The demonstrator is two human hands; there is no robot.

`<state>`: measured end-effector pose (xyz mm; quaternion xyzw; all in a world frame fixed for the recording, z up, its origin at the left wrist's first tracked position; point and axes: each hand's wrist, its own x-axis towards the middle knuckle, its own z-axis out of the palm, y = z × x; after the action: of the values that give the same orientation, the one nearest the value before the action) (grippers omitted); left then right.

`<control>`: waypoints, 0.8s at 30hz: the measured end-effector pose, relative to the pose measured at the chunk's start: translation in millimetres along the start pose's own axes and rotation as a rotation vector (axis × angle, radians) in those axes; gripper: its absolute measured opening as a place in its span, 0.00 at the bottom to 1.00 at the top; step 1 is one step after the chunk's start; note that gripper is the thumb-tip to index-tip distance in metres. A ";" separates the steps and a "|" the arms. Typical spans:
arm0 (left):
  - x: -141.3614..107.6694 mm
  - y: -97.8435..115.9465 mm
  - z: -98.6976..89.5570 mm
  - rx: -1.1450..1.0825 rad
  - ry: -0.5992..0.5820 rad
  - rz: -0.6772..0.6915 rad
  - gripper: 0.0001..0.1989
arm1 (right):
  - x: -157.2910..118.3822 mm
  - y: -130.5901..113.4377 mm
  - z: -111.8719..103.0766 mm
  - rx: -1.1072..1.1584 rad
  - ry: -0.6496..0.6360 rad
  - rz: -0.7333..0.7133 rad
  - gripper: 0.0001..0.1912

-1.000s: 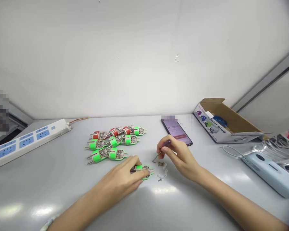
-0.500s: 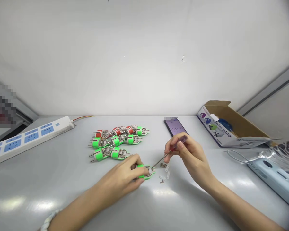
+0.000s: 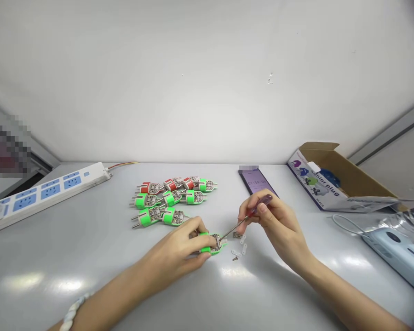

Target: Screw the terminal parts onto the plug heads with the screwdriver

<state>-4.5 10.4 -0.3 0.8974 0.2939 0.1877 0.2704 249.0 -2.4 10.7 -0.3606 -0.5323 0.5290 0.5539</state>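
My left hand (image 3: 182,246) grips a green plug (image 3: 214,243) by its sides, low on the grey table, with a fingertip resting on its open inner side. In my right hand (image 3: 276,223) is a screwdriver (image 3: 250,214) with a dark red handle, its tip touching the inside of that plug. Small white strips (image 3: 244,248), a screw (image 3: 235,259) and a small metal part (image 3: 238,234) lie just right of the plug. Several open plugs, green (image 3: 174,216) and red (image 3: 149,187), are laid out in rows behind my left hand.
A white power strip (image 3: 86,179) lies at the left. Behind my right hand is a phone (image 3: 257,180). An open cardboard box (image 3: 331,195) stands at the right, near a light blue device (image 3: 396,253) with a cord and clear plastic bags (image 3: 407,225).
The whole view has shifted slightly, moving everything a little to the right. The screwdriver tip has moved slightly farther into the held plug. Both hands keep their grips.
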 end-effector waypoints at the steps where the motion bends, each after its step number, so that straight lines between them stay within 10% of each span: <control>1: 0.1 -0.4 0.0 0.001 0.002 0.006 0.11 | 0.1 0.3 -0.2 0.002 -0.002 -0.002 0.12; 24: 0.3 -4.9 4.6 0.100 0.012 0.007 0.12 | -9.0 -6.0 0.9 -0.252 -0.158 -0.150 0.09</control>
<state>-4.1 12.2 -6.7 0.9096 0.3012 0.1793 0.2229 250.5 -12.3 14.8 -0.3439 -0.6617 0.4418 0.4987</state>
